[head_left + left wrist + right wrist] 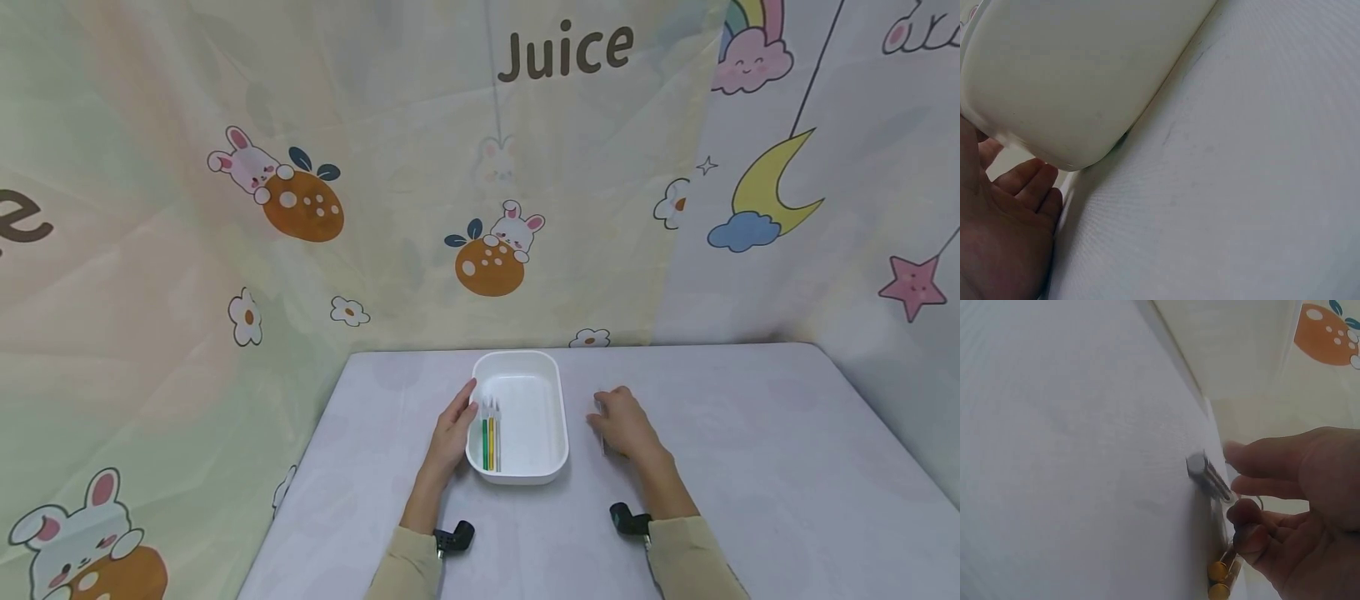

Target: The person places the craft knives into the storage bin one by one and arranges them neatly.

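My left hand [448, 437] is at the left side of a white rectangular tray [559, 433], fingers along its rim. The left wrist view has this hand [1013, 231] under the tray's rounded corner. Several slim pens [491, 444] with pale pointed tips, green, yellow and grey, lie inside along the left wall. Right of the tray, my right hand [628, 425] is low over a grey pen [602, 443]. In the right wrist view, thumb and fingers surround that pen [1207, 475]; whether they pinch it is unclear. Two orange-ended pens [1217, 575] lie beneath.
A pale cloth covers the table [780, 450]. Behind it hangs a printed curtain [405, 250] with rabbits, fruit and lettering. Small dark cameras [455, 537] are strapped at both wrists.
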